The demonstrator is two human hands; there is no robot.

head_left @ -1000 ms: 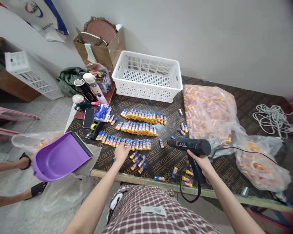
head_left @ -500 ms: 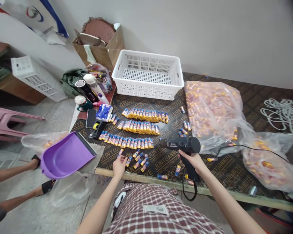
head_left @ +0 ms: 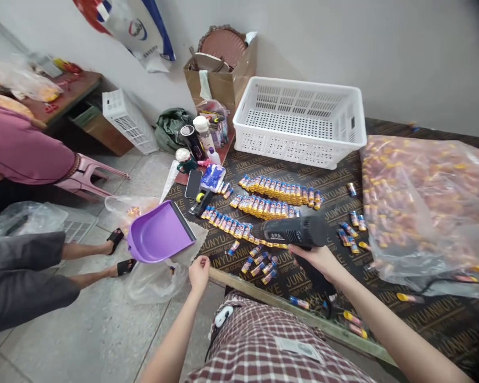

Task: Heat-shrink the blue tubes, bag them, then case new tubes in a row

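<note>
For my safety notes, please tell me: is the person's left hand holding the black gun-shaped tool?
No, the black gun-shaped tool is in the right hand's grip, with the left hand apart from it.

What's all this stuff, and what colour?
Flat printed tabletop: one, black and brown, centre
Small cylinders: dozens, blue and yellow, on tabletop
Pistol-shaped plastic heat gun: one, black, over tabletop
Rectangular plastic crate: one, white, tabletop's back
Bulging plastic bag: one, clear, tabletop's right
Scooped plastic dustpan: one, purple, tabletop's left
Tape dispenser: one, black, beside cylinders
Rectangular phone: one, black, beside dispenser
Tall bottles: two, black and white, behind phone
Boxy paper bag: one, brown, crate's left
Seated person: one, pink top, left
Left hand: one, bare, near tabletop's edge
Right hand: one, bare, holding heat gun
</note>
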